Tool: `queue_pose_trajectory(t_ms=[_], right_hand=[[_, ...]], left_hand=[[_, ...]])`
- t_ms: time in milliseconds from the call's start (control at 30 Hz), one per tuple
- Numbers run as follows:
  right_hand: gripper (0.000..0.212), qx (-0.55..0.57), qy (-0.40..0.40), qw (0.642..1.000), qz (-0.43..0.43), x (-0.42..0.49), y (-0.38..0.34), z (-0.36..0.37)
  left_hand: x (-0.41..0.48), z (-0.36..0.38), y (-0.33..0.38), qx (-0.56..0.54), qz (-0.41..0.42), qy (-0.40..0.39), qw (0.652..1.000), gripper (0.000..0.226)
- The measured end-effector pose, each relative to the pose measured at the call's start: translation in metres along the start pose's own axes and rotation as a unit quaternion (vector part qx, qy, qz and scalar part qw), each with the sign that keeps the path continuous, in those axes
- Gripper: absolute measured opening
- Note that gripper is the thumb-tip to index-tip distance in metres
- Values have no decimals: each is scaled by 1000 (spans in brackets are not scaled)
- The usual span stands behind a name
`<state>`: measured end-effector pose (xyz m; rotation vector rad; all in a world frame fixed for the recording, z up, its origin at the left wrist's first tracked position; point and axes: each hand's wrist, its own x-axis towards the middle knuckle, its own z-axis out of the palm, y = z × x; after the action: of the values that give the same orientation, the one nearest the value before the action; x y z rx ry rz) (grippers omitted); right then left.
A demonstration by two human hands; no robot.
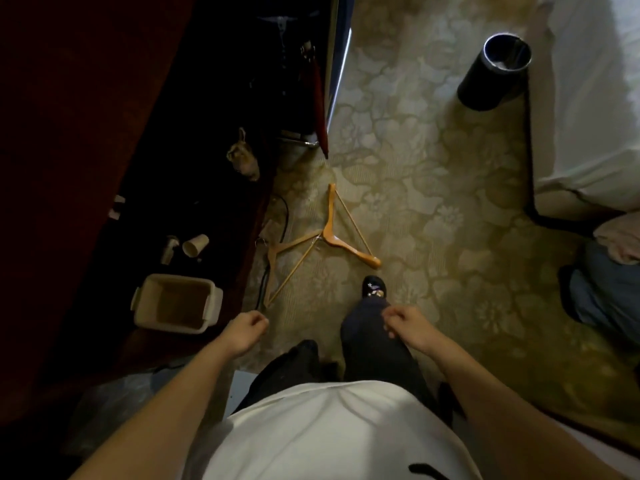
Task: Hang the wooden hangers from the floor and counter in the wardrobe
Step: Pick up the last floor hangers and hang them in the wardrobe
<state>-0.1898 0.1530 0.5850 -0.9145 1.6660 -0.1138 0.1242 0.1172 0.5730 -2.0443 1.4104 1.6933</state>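
Two wooden hangers lie flat on the patterned carpet ahead of my feet. The brighter hanger [333,233] is on the right, one arm tip near my shoe. The paler hanger [284,263] lies left of it, beside the dark counter [194,216]; their hook ends meet. My left hand [244,332] hangs curled below the paler hanger, holding nothing. My right hand [410,325] is curled over my raised right knee, also holding nothing. Both hands are well short of the hangers.
On the dark counter stand a beige tub [176,303], a tipped paper cup [195,244] and a small bag [244,159]. A black cable [285,216] runs along the counter foot. A black bin [493,72] stands far right by a white bed [588,116]. Another person's jeans [609,299] show at right.
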Motion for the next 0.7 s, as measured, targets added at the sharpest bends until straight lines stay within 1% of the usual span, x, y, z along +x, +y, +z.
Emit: queue_pose_trajectory(t_ms=[67,133,200,333,400,467,567,700], right_hand=[[20,-15,-4,1000,18,21,2,-34],[21,-40,-25,998,32,46,0,-69],[21,-48,-38,997,45,72,-6,-106],[20,-86,-35,996,13,120,-25,-167],[21,-111,-57,992,6,144,-35,-187],[24,-145,-76,986,3,173,-41,-201],[13,-177,-88,980,27,219,-45,-210],[25,-193,-93,975,55,284,-41,-201]], left_hand=[[16,9,32,-3,-4,-7,1000,15],[30,19,65,-18,-13,-3,1000,14],[42,33,97,-55,-36,1,998,20],[70,63,158,-66,-54,-24,996,28],[93,75,180,-77,-57,-27,995,26],[122,85,194,-98,-60,-24,993,18],[169,96,205,-133,-55,-31,989,19],[232,106,203,-151,-49,-19,987,17]])
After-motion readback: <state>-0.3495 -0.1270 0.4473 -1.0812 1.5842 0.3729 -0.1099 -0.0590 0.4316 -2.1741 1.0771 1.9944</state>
